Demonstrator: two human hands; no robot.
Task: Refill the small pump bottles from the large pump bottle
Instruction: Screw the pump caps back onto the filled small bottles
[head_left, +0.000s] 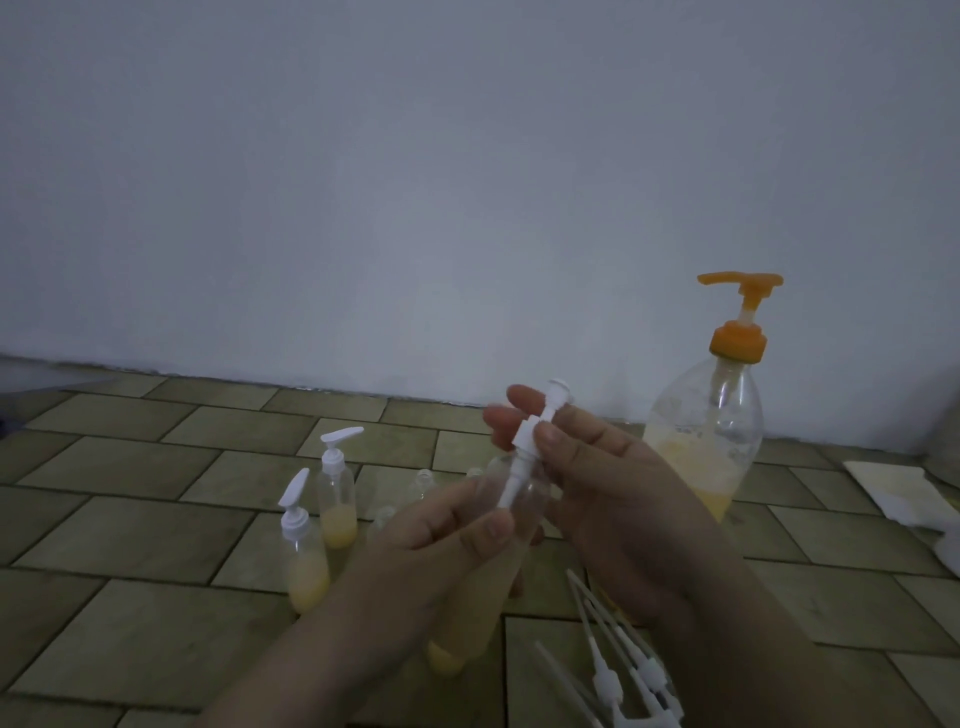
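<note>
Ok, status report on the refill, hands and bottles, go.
Left hand grips small bottle, yellow inside. Right hand pinches white pump, feeding it into the neck. Two capped bottles stand left. Nothing in the way.

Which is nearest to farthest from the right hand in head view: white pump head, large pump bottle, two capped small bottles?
1. white pump head, pinched in the right hand.
2. large pump bottle, just behind, right.
3. two capped small bottles, far left; too close to rank.

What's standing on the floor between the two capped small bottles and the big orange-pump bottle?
In the head view, uncapped empty small bottles stand there, partly hidden behind the hands; how many is unclear.
</note>
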